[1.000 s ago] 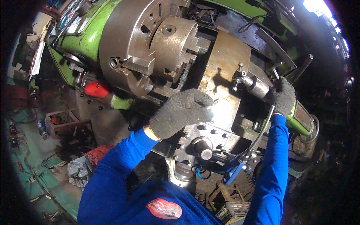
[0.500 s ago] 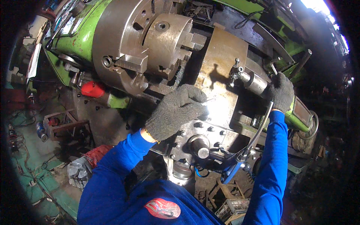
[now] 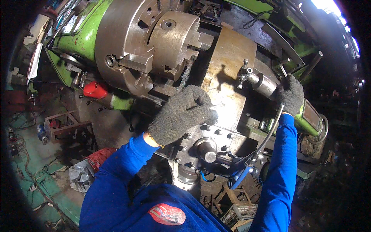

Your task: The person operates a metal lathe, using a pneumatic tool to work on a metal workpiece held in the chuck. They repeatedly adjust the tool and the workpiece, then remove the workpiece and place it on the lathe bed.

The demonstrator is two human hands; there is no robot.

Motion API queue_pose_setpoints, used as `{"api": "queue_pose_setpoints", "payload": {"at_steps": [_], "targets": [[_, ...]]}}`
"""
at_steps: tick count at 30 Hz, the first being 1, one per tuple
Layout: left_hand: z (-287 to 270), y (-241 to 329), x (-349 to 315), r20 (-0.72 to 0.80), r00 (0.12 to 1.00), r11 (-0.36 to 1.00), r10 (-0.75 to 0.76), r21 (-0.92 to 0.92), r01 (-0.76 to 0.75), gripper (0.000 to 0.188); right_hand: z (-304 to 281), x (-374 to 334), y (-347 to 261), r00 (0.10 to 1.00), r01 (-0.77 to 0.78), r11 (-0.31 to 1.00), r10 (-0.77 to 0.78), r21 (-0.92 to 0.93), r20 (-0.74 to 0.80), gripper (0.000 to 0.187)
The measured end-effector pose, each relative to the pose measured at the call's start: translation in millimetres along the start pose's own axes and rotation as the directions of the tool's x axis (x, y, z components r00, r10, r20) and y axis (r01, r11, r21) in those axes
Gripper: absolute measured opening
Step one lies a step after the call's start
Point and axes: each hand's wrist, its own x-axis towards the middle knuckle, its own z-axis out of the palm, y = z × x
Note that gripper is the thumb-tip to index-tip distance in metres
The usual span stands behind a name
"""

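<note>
I stand over a lathe. My left hand (image 3: 183, 114), in a dark grey knit glove, is closed in a pinch over the brightly lit plate (image 3: 228, 69) beside the tool post (image 3: 208, 150). A thin shiny bit shows at its fingertips, too small and glared to name. My right hand (image 3: 290, 94), gloved alike, is wrapped at the tailstock barrel (image 3: 266, 86), closed around the lower part of a small metal lever (image 3: 283, 70). The barrel's end bears a cross-shaped metal fitting (image 3: 244, 74), which casts a shadow on the plate.
The big jawed chuck (image 3: 119, 42) fills the upper left, by the green headstock (image 3: 83, 40). A red knob-like cover (image 3: 95, 89) sits below it. A bent hose (image 3: 274, 125) rises near my right forearm. A wooden frame (image 3: 71, 129) and a grey bag (image 3: 81, 176) lie on the floor.
My left hand has shifted very slightly to the right at the fingertips, still pinched. My right hand stays at the tailstock lever.
</note>
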Motion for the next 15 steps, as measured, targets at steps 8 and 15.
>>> {"api": "queue_pose_setpoints", "payload": {"at_steps": [8, 15], "targets": [[-8, -12, 5, 0.01, 0.941, 0.784, 0.339, 0.549, -0.288, 0.023, 3, -2, 1, 0.998, 0.025, 1.0, -0.024, 0.01, -0.052, 0.021], [-26, -21, -5, 0.273, 0.911, 0.246, 0.31, 0.902, -0.354, 0.018, 1, -1, -1, 1.0, 0.0, 1.0, 0.0, -0.012, -0.013, 0.021]]}}
